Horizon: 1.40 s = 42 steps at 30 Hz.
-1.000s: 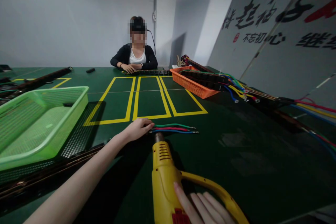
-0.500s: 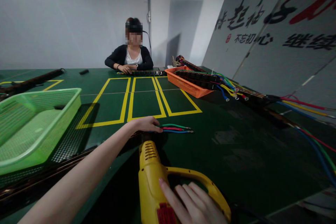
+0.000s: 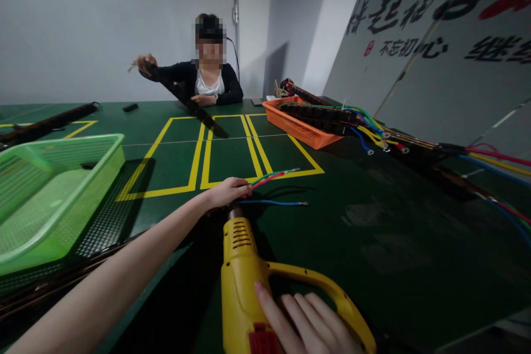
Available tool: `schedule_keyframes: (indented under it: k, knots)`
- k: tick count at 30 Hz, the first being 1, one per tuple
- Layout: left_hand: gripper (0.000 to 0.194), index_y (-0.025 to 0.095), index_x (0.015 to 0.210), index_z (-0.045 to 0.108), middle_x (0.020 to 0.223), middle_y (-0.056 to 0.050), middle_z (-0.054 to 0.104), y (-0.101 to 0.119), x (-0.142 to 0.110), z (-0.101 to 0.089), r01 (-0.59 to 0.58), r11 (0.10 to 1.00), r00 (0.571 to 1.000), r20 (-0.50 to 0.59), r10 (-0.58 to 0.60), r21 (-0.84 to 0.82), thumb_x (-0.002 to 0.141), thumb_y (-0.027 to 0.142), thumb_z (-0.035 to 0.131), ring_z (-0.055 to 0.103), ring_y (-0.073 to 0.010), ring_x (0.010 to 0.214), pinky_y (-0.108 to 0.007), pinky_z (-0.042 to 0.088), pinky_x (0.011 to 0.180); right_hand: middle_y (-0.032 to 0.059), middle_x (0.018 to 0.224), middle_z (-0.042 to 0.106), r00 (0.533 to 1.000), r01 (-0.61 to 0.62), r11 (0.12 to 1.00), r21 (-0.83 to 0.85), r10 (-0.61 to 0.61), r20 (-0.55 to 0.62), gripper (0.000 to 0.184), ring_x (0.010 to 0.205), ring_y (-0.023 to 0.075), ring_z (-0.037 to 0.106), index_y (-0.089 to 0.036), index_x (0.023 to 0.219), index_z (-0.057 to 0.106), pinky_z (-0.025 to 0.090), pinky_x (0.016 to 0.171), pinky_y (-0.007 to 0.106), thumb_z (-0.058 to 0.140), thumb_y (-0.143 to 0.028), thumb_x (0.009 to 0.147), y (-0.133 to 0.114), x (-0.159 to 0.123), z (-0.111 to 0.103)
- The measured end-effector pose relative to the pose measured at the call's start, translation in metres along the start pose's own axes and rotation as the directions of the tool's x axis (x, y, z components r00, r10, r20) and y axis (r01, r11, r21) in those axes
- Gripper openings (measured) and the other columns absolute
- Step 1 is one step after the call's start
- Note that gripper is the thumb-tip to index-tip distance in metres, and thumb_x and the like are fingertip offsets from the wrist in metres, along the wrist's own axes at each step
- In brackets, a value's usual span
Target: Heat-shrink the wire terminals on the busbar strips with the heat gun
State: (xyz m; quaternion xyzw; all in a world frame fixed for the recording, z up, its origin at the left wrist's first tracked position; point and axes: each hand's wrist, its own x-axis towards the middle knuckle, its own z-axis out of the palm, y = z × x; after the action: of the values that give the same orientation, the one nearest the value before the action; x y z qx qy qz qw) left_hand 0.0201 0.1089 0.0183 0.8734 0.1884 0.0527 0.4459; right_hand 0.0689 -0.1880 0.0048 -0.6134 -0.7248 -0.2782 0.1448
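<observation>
My left hand (image 3: 229, 191) is closed on a green wire (image 3: 267, 175) and a red wire (image 3: 262, 181), whose ends stick out to the right and tilt upward. Below them runs a blue wire (image 3: 277, 203) with a metal terminal at its tip, apart from the other two. My right hand (image 3: 311, 323) grips a yellow heat gun (image 3: 238, 282) by its handle, the index finger along its body. The gun's metal nozzle (image 3: 237, 212) points away from me, just under my left hand. Whether it touches the cable there I cannot tell.
A green basket (image 3: 118, 160) stands at the left. At the right, an orange basket (image 3: 307, 135) holds dark cable bundles with coloured wires (image 3: 365, 133) hanging out. Yellow tape (image 3: 157, 195) marks rectangles on the green table (image 3: 332, 254). A person (image 3: 213, 83) sits opposite, lifting a dark bundle (image 3: 203, 116).
The green and red wires have risen away from the blue one, with my left hand slightly further left. The person opposite has lifted a dark bundle off the table. My right hand keeps its hold.
</observation>
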Motion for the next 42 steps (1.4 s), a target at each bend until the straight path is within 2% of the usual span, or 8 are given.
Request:
schedule_keyframes:
  k: [7, 11, 15, 18, 22, 28, 37, 42]
  knots:
    - [0.039, 0.015, 0.079, 0.061, 0.074, -0.002, 0.059, -0.007, 0.004, 0.001, -0.039, 0.991, 0.997, -0.064, 0.048, 0.126, 0.082, 0.050, 0.043, 0.053, -0.0154, 0.069, -0.026, 0.041, 0.063, 0.0002, 0.078, 0.065, 0.999, -0.029, 1.000, -0.006, 0.029, 0.015, 0.054, 0.068, 0.0136, 0.062, -0.014, 0.137, 0.038, 0.040, 0.073, 0.031, 0.006, -0.011, 0.093, -0.001, 0.000, 0.005]
    - [0.028, 0.016, 0.092, 0.057, 0.092, -0.006, 0.061, 0.001, -0.005, 0.002, -0.107, 0.976, 0.933, -0.320, 0.165, 0.191, 0.086, 0.040, 0.043, 0.057, -0.0172, 0.082, -0.029, 0.046, 0.073, 0.0009, 0.080, 0.065, 0.998, -0.019, 1.000, 0.013, 0.018, 0.053, 0.056, 0.070, 0.0146, 0.063, -0.013, 0.142, 0.030, 0.042, 0.070, 0.031, 0.005, -0.010, 0.092, 0.001, -0.002, 0.004]
    - [0.020, 0.021, 0.094, 0.057, 0.102, -0.006, 0.057, 0.016, -0.040, 0.010, -0.084, 0.759, 0.889, -0.296, 0.350, 0.646, 0.090, 0.028, 0.039, 0.055, -0.0212, 0.095, -0.037, 0.044, 0.082, 0.0017, 0.081, 0.065, 0.997, -0.021, 0.998, 0.053, 0.018, 0.071, 0.056, 0.071, 0.0152, 0.063, -0.013, 0.145, 0.023, 0.043, 0.068, 0.031, 0.002, -0.014, 0.093, 0.006, -0.004, 0.004]
    - [0.021, 0.022, 0.101, 0.056, 0.107, -0.006, 0.056, 0.015, -0.069, 0.022, -0.004, 0.622, 0.908, -0.259, 0.331, 0.783, 0.091, 0.024, 0.037, 0.053, -0.0231, 0.100, -0.041, 0.043, 0.086, 0.0027, 0.085, 0.066, 0.993, -0.034, 0.995, 0.093, 0.023, 0.113, 0.055, 0.072, 0.0160, 0.063, -0.014, 0.147, 0.018, 0.046, 0.068, 0.031, 0.008, -0.020, 0.093, 0.010, -0.006, 0.003]
    - [0.033, 0.022, 0.121, 0.048, 0.125, -0.008, 0.050, -0.002, -0.086, 0.038, 0.059, 0.593, 0.899, -0.301, 0.318, 0.803, 0.088, 0.018, 0.041, 0.050, -0.0239, 0.111, -0.039, 0.044, 0.088, 0.0037, 0.097, 0.067, 0.979, -0.092, 0.988, 0.122, 0.068, 0.191, 0.076, 0.079, 0.0171, 0.063, -0.017, 0.148, 0.012, 0.049, 0.073, 0.031, 0.042, -0.021, 0.078, 0.016, -0.010, -0.004]
    - [0.032, 0.021, 0.119, 0.049, 0.125, -0.009, 0.053, -0.008, -0.085, 0.047, 0.131, 0.584, 0.862, -0.384, 0.332, 0.801, 0.089, 0.017, 0.038, 0.052, -0.0241, 0.109, -0.039, 0.043, 0.087, 0.0023, 0.113, 0.064, 0.951, -0.169, 0.982, 0.087, 0.139, 0.277, 0.090, 0.095, 0.0167, 0.063, -0.022, 0.148, 0.017, 0.051, 0.082, 0.030, 0.056, -0.017, 0.067, 0.027, -0.021, -0.020]
    - [0.023, 0.019, 0.110, 0.049, 0.120, -0.009, 0.054, -0.003, -0.090, 0.048, 0.174, 0.622, 0.831, -0.452, 0.323, 0.764, 0.092, 0.024, 0.036, 0.054, -0.0229, 0.107, -0.038, 0.043, 0.087, 0.0097, 0.123, 0.058, 0.906, -0.283, 0.953, 0.111, 0.228, 0.356, 0.117, 0.100, 0.0239, 0.062, -0.016, 0.148, 0.015, 0.053, 0.082, 0.035, 0.064, -0.074, 0.058, 0.056, -0.055, -0.036]
    - [0.020, 0.020, 0.106, 0.049, 0.113, -0.007, 0.058, -0.006, -0.092, 0.045, 0.215, 0.607, 0.836, -0.465, 0.290, 0.765, 0.092, 0.027, 0.036, 0.058, -0.0233, 0.098, -0.039, 0.044, 0.084, 0.0095, 0.115, 0.063, 0.906, -0.322, 0.946, 0.047, 0.293, 0.305, 0.122, 0.093, 0.0234, 0.065, -0.016, 0.148, 0.015, 0.055, 0.073, 0.032, 0.065, -0.077, 0.054, 0.065, -0.064, -0.042]
